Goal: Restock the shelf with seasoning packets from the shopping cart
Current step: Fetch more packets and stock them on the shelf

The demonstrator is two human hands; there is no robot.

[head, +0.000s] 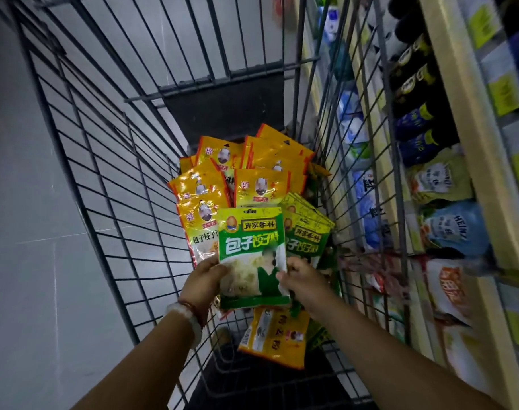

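Note:
A green seasoning packet [250, 241] stands upright inside the wire shopping cart [104, 161], held between both hands. My left hand [203, 279] grips its lower left edge, thumb on the front. Its lower right edge is gripped by my right hand [301, 276]. Behind it lie several yellow seasoning packets [222, 176] and more green packets [307, 232]. Another yellow packet [277, 335] lies below my hands. The shelf [459, 137] runs along the right of the cart.
The shelf rows hold dark bottles [415, 84], blue and white pouches [456, 229] and yellow price tags [503, 93]. Grey tiled floor [30, 232] spreads on the left of the cart. The cart's wire walls enclose my hands on both sides.

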